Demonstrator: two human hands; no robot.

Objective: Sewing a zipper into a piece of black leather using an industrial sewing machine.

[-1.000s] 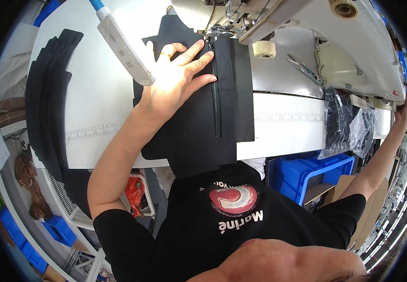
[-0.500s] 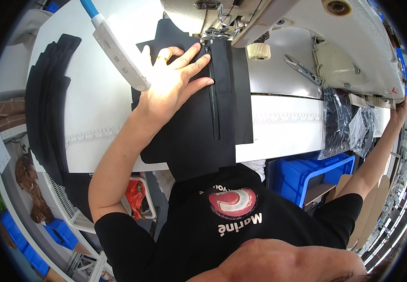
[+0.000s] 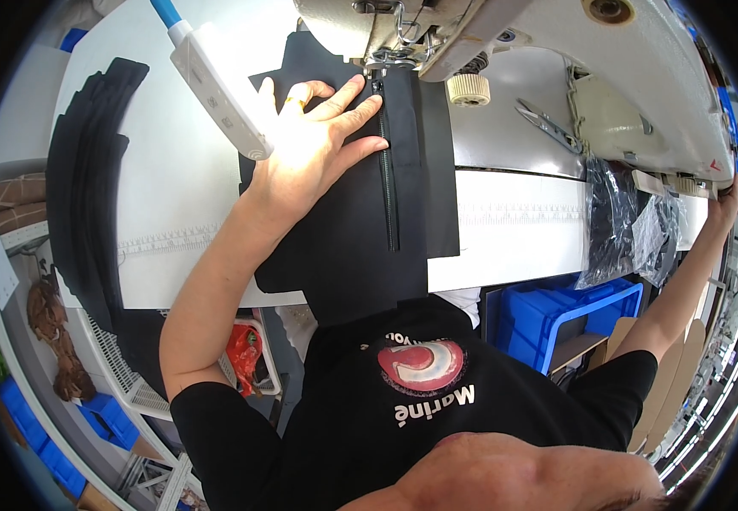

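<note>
My left hand (image 3: 305,145) lies with spread fingers on a black fabric piece (image 3: 326,264). A black zipper (image 3: 389,192) is set lengthwise into the fabric, just right of my fingertips. The top of the fabric is under the presser foot (image 3: 386,66) of a white sewing machine (image 3: 539,25). At the far right my right hand (image 3: 726,204) reaches up to the machine's right end. Its fingers are mostly lost at the dark rim of the view, so their hold does not show.
Black fabric strips (image 3: 88,170) lie stacked at left. A white lamp (image 3: 216,89) hangs above my left hand. Scissors (image 3: 548,125) rest beside the machine, near a clear plastic bag (image 3: 612,221). Below the table edge sits a blue crate (image 3: 522,328).
Both hands keep nearly the same places. The fabric and zipper show almost no shift under the presser foot.
</note>
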